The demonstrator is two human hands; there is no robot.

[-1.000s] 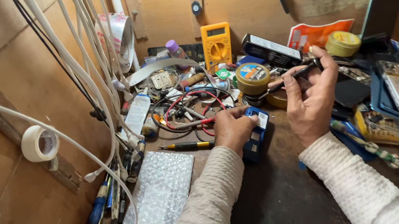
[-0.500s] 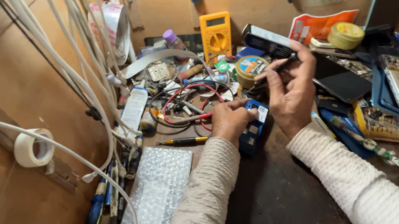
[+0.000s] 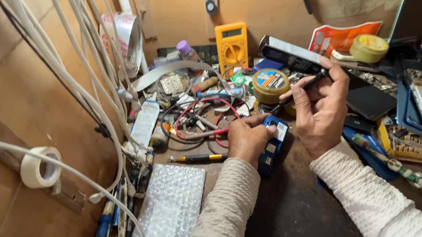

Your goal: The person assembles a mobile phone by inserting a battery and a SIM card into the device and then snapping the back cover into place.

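Your left hand was closed over a small blue device, pressing it to the bench, and your right hand pinched a thin black tool between thumb and fingertips, near its middle. The device lay at the centre of the bench, just in front of a round tin and a loop of red wire. The tool's long axis ran from lower left to upper right; its fine tip pointed down-left toward the device, apart from it. I cannot tell what kind of tip it had. The device's long axis ran diagonal too, with its far end up-right. I think the tip could slip on the small case, because only your palm fixed the device. The wire was also near enough to catch your left wrist.
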